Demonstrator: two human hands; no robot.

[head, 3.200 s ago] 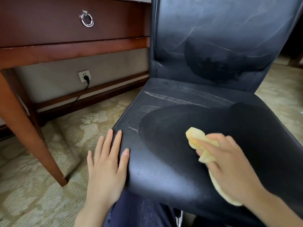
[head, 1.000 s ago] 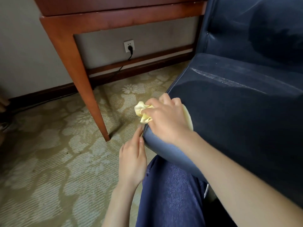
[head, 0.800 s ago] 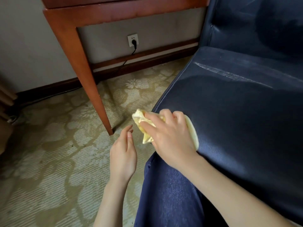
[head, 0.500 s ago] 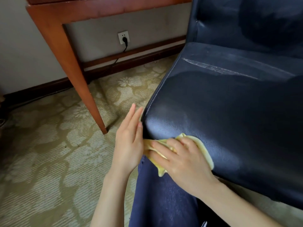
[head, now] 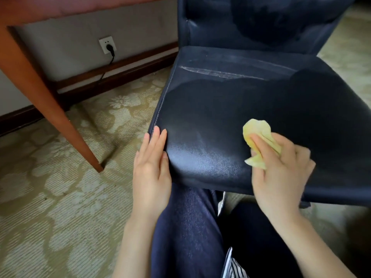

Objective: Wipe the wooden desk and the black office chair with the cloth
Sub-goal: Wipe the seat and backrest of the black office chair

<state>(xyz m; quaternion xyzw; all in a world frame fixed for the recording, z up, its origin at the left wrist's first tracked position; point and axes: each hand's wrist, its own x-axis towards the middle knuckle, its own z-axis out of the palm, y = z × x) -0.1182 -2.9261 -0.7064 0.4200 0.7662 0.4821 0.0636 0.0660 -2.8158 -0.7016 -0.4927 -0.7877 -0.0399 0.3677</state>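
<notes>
**A:** What's on the far left?

**B:** The wooden desk (head: 60, 7), cut off by the top edge. Its leg (head: 47, 105) slants down onto the patterned carpet (head: 50, 197). Behind the leg, a white socket (head: 106, 45) sits on the wall with a black cord (head: 109, 57) plugged in and running down to the skirting board.

**A:** And the hands?

**B:** The left hand (head: 152, 167) lies flat against the front left corner of the black chair (head: 230, 109), fingers straight and close together, gripping nothing. Below it is a dark blue trouser leg (head: 186, 227), tucked under the seat's front edge.

**A:** How does the seat look?

**B:** A pale streak (head: 216, 72) runs across it near the backrest. The front of the seat shines in the light.

**A:** Where's the cloth?

**B:** The yellow cloth (head: 259, 141) is bunched up on the seat, close to the front edge and right of the middle. The right hand (head: 281, 173) holds it there, fingers curled over it and pressing it to the leather. One finger lies along the top of the cloth, which sticks out past the fingertips.
</notes>
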